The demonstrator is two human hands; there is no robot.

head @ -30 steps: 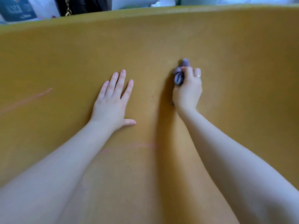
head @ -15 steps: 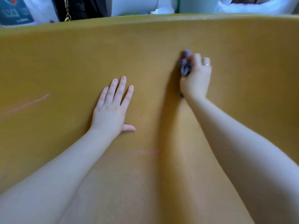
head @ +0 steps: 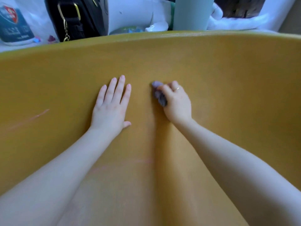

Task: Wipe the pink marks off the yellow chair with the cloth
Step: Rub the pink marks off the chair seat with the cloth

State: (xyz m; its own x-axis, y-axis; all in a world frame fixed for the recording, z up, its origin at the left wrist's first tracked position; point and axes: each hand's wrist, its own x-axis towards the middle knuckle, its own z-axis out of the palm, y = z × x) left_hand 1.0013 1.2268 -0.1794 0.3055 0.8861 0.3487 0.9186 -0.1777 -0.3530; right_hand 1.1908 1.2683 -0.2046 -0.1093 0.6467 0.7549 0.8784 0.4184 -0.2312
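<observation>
The right hand (head: 176, 101) grips the bunched cloth (head: 159, 93), seemingly soft and light, against the yellow chair (head: 228, 79); beside it, the left hand (head: 110, 108) rests flat, fingers straight.

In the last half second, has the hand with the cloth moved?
Yes. The right hand, gripping the cloth, slid down the yellow chair, nearer the flat left hand.

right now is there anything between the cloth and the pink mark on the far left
Yes, in the head view the left hand lies flat on the chair between the cloth, gripped by the right hand, and the pink mark.
</observation>
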